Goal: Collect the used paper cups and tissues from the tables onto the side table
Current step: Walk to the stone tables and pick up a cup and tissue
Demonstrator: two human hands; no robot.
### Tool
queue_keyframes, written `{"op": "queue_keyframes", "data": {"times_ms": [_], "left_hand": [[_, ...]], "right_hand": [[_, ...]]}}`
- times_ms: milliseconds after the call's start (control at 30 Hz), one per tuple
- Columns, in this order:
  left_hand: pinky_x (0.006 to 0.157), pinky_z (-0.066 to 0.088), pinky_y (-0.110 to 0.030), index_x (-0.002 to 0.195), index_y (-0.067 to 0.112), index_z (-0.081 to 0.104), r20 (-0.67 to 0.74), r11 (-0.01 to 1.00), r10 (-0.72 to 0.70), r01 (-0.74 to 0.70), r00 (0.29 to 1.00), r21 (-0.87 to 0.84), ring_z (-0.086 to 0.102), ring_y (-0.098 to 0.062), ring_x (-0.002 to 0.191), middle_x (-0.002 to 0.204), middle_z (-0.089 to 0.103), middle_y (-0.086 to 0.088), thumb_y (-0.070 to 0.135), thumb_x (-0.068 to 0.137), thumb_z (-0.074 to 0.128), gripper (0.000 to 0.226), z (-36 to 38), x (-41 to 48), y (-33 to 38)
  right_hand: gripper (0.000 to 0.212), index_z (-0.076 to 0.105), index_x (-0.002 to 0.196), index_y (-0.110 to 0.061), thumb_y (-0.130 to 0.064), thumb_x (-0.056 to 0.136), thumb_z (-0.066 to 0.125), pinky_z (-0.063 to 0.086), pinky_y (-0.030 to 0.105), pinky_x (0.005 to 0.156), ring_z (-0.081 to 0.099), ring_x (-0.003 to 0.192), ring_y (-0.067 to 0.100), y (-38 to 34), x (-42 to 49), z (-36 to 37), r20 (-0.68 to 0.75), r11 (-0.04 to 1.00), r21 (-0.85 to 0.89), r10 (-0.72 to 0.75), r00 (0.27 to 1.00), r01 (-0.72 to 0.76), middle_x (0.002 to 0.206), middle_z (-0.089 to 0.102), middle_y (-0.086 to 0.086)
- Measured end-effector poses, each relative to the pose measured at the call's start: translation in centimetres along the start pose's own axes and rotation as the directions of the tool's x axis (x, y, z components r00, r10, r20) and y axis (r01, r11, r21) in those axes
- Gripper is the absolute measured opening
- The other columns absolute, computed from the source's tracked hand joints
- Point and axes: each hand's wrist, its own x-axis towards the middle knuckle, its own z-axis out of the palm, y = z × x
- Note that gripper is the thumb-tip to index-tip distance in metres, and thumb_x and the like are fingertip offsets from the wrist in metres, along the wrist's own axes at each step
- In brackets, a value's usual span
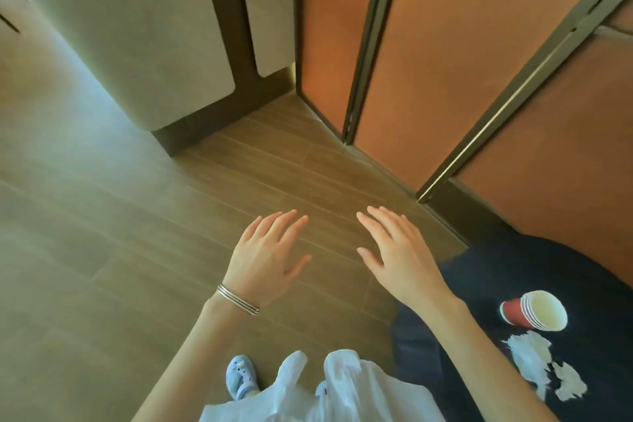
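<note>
Both grips are empty. The left grip (270,257) and the right grip (400,257) hover side by side over the wooden floor (137,216), palms down, fingers straight and spread, touching nothing.

The task's things lie on a dark round bench (513,264) in the lower right of the head view. A stack of red paper cups (534,310), several nested together, lies on its side there. Just beside it, at its 6 o'clock, lie 2 crumpled white tissues (534,360), apart from the stack.

The relation that matters is this: from the right grip the cups lie at about 4 o'clock, past the right forearm, and the tissues a little lower along the same line. The left grip is well apart from them, with the right arm between. So the right grip looks the nearer one for any reach to this bench.

The stack's long axis runs roughly from 9 o'clock to 3 o'clock, red base at 9 and open mouth at 3. A grip coming from the 10 o'clock side would meet the base end first, and I judge that closing across the red wall would suit better than going for the rim.

Whether this bench is the side table or 1 to be cleared, I cannot tell.
</note>
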Motion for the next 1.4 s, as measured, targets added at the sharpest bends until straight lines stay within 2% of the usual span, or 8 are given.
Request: {"op": "queue_keyframes", "data": {"times_ms": [133, 367, 533, 633, 933, 1133, 1233, 1400], "left_hand": [[0.091, 0.048, -0.044, 0.127, 0.017, 0.056, -0.037, 0.997, -0.082, 0.082, 0.996, 0.006, 0.059, -0.025, 0.108, 0.122, 0.060, -0.003, 0.052, 0.083, 0.039, 0.059, -2.6, -5.0, -7.4], [0.088, 0.048, -0.037, 0.119, 0.017, 0.062, -0.188, 0.964, -0.245, 0.260, 0.951, 0.059, 0.062, -0.023, 0.100, 0.113, 0.065, 0.000, 0.050, 0.083, 0.041, 0.053, -8.7, -13.0, -19.1], [0.092, 0.045, -0.038, 0.122, 0.017, 0.060, -0.290, 0.903, -0.386, 0.423, 0.876, 0.077, 0.059, -0.023, 0.108, 0.119, 0.062, 0.000, 0.052, 0.084, 0.041, 0.055, -13.2, -17.9, -24.7], [0.095, 0.044, -0.042, 0.128, 0.016, 0.055, -0.340, 0.856, -0.461, 0.511, 0.820, 0.073, 0.053, -0.026, 0.116, 0.127, 0.057, -0.003, 0.051, 0.085, 0.040, 0.058, -14.6, -20.2, -26.8], [0.099, 0.042, -0.046, 0.133, 0.016, 0.050, -0.341, 0.703, -0.659, 0.710, 0.671, 0.038, 0.048, -0.028, 0.122, 0.135, 0.051, -0.007, 0.052, 0.083, 0.038, 0.063, -13.9, -22.2, -33.0], [0.098, 0.042, -0.045, 0.131, 0.018, 0.052, -0.342, 0.677, -0.682, 0.735, 0.646, 0.039, 0.051, -0.027, 0.121, 0.132, 0.054, -0.005, 0.053, 0.084, 0.037, 0.061, -15.7, -17.4, -40.2], [0.097, 0.043, -0.045, 0.129, 0.018, 0.053, -0.372, 0.678, -0.672, 0.734, 0.640, 0.037, 0.052, -0.026, 0.118, 0.130, 0.056, -0.005, 0.052, 0.083, 0.038, 0.059, -17.8, -14.3, -44.3], [0.098, 0.043, -0.045, 0.130, 0.018, 0.053, -0.413, 0.667, -0.668, 0.744, 0.619, 0.036, 0.051, -0.025, 0.120, 0.130, 0.055, -0.004, 0.051, 0.084, 0.039, 0.058, -20.8, -10.1, -49.9]], "right_hand": [[0.050, 0.041, 0.137, -0.020, -0.030, 0.090, 0.056, 0.023, 0.036, 0.109, 0.037, 0.131, 0.018, -8.4, 3.5, 1.9, 0.050, 0.994, 0.049, -0.096, 0.994, 0.094, 0.140, 0.044, 0.001], [0.048, 0.046, 0.135, -0.020, -0.029, 0.089, 0.057, 0.031, 0.030, 0.103, 0.043, 0.125, 0.015, -23.8, 10.3, 4.1, 0.047, 0.932, 0.116, -0.351, 0.935, 0.344, 0.134, 0.051, -0.001], [0.047, 0.048, 0.133, -0.020, -0.031, 0.088, 0.059, 0.025, 0.026, 0.102, 0.044, 0.126, 0.015, -32.5, 14.6, 4.4, 0.018, 0.854, 0.134, -0.509, 0.861, 0.502, 0.134, 0.051, 0.000], [0.050, 0.050, 0.131, -0.017, -0.027, 0.084, 0.065, 0.030, 0.030, 0.098, 0.049, 0.122, 0.021, -36.5, 16.6, 4.9, -0.035, 0.814, 0.157, -0.561, 0.827, 0.559, 0.132, 0.053, 0.005], [0.056, 0.048, 0.132, -0.013, -0.021, 0.081, 0.068, 0.038, 0.045, 0.103, 0.047, 0.124, 0.027, -42.3, 23.3, 9.6, -0.029, 0.681, 0.160, -0.721, 0.693, 0.715, 0.132, 0.051, 0.010], [0.054, 0.052, 0.128, -0.014, -0.019, 0.078, 0.072, 0.046, 0.043, 0.095, 0.053, 0.117, 0.025, -44.5, 32.5, 11.0, 0.023, 0.628, 0.186, -0.771, 0.636, 0.755, 0.127, 0.056, 0.009], [0.053, 0.052, 0.128, -0.015, -0.021, 0.079, 0.070, 0.043, 0.036, 0.093, 0.054, 0.116, 0.024, -46.2, 37.9, 10.5, 0.004, 0.612, 0.187, -0.783, 0.623, 0.768, 0.127, 0.056, 0.007], [0.052, 0.052, 0.128, -0.014, -0.021, 0.079, 0.070, 0.042, 0.037, 0.095, 0.053, 0.117, 0.024, -49.3, 46.1, 9.6, -0.044, 0.572, 0.166, -0.810, 0.585, 0.803, 0.127, 0.056, 0.007]]}}
